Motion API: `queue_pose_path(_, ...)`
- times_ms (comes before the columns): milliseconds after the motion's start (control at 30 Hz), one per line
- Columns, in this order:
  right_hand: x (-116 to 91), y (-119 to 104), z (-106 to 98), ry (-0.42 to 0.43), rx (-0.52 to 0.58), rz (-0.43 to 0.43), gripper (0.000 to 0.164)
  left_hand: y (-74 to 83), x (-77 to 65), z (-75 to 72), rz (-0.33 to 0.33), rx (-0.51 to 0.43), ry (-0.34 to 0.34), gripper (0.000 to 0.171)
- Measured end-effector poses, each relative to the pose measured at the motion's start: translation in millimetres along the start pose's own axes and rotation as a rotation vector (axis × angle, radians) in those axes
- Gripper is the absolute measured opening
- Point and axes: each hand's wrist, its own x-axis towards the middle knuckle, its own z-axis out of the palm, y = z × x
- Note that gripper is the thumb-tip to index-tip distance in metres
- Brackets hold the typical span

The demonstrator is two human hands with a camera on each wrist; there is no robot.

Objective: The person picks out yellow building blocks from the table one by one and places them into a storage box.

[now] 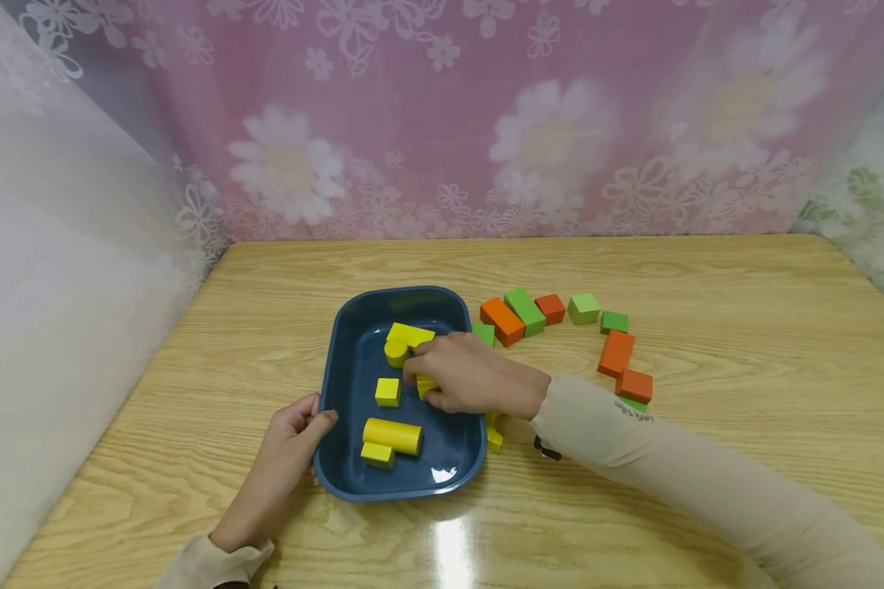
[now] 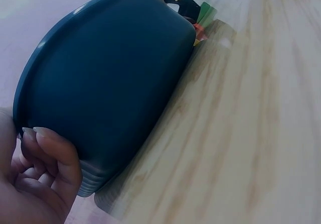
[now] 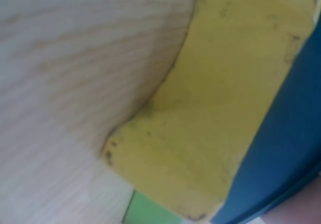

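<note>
My left hand [image 1: 295,433] pinches the left rim of a dark blue plastic tub [image 1: 328,352], thumb inside and fingers curled against the outer wall [image 2: 110,63]. Inside the tub, my right hand [image 1: 464,372] grips a yellow block [image 1: 426,387] that its fingers partly cover. Around it in the tub lie a short yellow cylinder [image 1: 395,352], a yellow block [image 1: 411,334] at the back, a yellow cube [image 1: 387,392], a long yellow cylinder [image 1: 393,437] and a small yellow block [image 1: 377,455].
Outside the tub's right wall sits a yellow block with a curved cutout [image 3: 215,98], below my right wrist. Orange, red and green blocks curve across the table, among them an orange block [image 1: 502,321], a red block [image 1: 550,308] and a light green block [image 1: 584,308]. A flowered curtain [image 1: 442,123] hangs behind.
</note>
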Motion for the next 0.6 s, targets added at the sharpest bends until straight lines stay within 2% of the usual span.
queue_pose_path(133, 0.2, -0.6, -0.1, 0.008, 0.0, 0.0, 0.026, 0.4, -0.2, 0.0, 0.002, 0.002, 0.007, 0.027)
queue_pose_path(267, 1.7, -1.3, 1.0, 0.021, 0.018, 0.016, 0.04, -0.4, -1.0, -0.4, -0.003, -0.013, 0.004, 0.027)
queue_pose_path(400, -0.6, -0.8, -1.1, 0.071, 0.041, 0.026, 0.051, -1.3, -1.8, -0.4, -0.002, -0.019, 0.0, 0.027)
queue_pose_path(600, -8.3, 6.3, -5.5, 0.171, 0.143, -0.001, 0.041, -0.9, -0.9, -0.3, 0.002, -0.035, -0.01, 0.027)
